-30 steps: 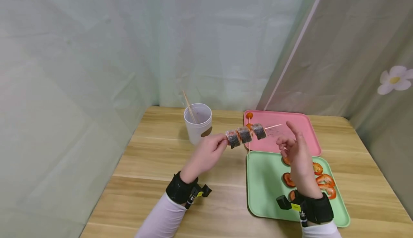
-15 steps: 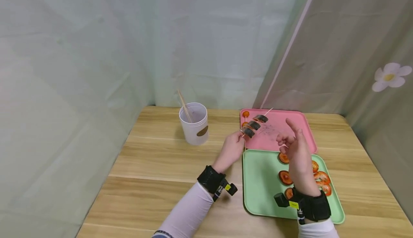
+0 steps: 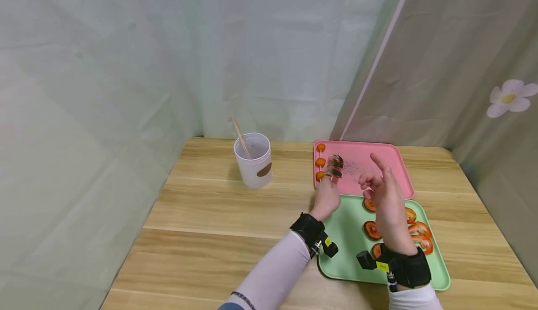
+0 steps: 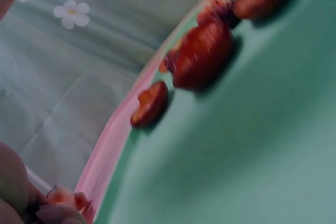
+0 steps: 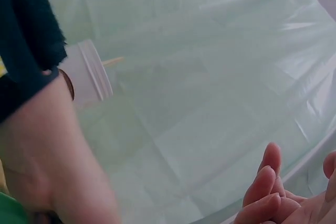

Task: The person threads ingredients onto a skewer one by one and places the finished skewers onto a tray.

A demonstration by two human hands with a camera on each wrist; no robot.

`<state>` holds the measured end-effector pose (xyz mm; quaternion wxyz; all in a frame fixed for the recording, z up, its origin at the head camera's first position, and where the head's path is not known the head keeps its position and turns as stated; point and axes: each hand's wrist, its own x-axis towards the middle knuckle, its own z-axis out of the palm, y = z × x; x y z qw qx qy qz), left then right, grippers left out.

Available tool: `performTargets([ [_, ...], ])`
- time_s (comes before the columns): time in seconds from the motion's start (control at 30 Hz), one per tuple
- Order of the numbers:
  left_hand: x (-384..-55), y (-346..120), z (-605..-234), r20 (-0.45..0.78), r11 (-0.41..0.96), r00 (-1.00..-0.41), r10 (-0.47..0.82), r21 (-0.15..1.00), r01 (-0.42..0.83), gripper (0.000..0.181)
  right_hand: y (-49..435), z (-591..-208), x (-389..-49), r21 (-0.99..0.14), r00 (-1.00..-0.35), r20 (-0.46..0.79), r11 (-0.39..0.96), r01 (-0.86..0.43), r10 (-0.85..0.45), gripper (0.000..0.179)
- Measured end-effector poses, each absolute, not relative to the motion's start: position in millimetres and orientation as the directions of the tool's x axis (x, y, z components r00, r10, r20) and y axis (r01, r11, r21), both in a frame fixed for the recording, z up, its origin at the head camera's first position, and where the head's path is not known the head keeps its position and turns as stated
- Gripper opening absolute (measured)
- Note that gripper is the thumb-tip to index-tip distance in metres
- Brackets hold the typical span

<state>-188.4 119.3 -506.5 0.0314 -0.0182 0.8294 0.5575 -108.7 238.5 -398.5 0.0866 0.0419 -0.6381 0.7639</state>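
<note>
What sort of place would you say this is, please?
It looks like a small screened-off food-preparation corner, perhaps a makeshift set: pale sheeting hangs behind a wooden table, a white cup holds thin sticks, and the left hand pinches a loaded skewer at the pink tray.

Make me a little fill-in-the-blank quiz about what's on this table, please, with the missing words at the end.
In the head view, the left hand holds a skewer of chunks in front of the ____ tray.
On another stick beside it, ____ round orange pieces show.
The right hand, in front of the green tray, holds ____.
The white cup with thin sticks stands to the ____ of both trays.

Missing words: pink; three; nothing; left.
</note>
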Motion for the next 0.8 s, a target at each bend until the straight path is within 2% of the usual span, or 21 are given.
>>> performTargets([
  [0.07, -185.6, 123.6, -499.6, -0.117, 0.321, -0.993, 0.002, 0.941, -0.111, 0.03, 238.1, -398.1, -108.3, -0.968, -0.981, 0.179, -0.165, -0.19, 0.08, 0.053],
  [0.23, -179.1, 131.8, -486.8, -0.298, 0.083, -0.955, -0.005, 0.951, -0.297, 0.027, 237.3, -398.3, -107.2, -0.968, -0.98, 0.18, -0.164, -0.192, 0.085, 0.052],
  [0.33, -176.6, 138.7, -487.3, -0.324, -0.005, -0.945, -0.039, 0.946, -0.324, 0.027, 236.9, -398.7, -106.8, -0.967, -0.98, 0.182, -0.164, -0.194, 0.084, 0.054],
  [0.47, -177.3, 146.6, -490.9, -0.294, 0.007, -0.951, -0.092, 0.955, -0.296, 0.024, 237.6, -399.4, -106.8, -0.968, -0.98, 0.18, -0.164, -0.191, 0.08, 0.054],
  [0.57, -180.2, 148.6, -493.4, -0.32, -0.001, -0.944, -0.083, 0.947, -0.321, 0.024, 238.3, -399.8, -106.9, -0.968, -0.98, 0.179, -0.165, -0.19, 0.081, 0.052],
  [0.7, -182.2, 147.0, -492.8, -0.395, -0.072, -0.919, -0.014, 0.917, -0.393, 0.043, 239.6, -399.3, -107.0, -0.967, -0.979, 0.187, -0.162, -0.199, 0.086, 0.052],
  [0.8, -180.5, 144.0, -489.2, -0.412, -0.038, -0.911, 0.019, 0.91, -0.413, 0.057, 241.1, -398.3, -107.0, -0.966, -0.976, 0.2, -0.148, -0.21, 0.084, 0.052],
])
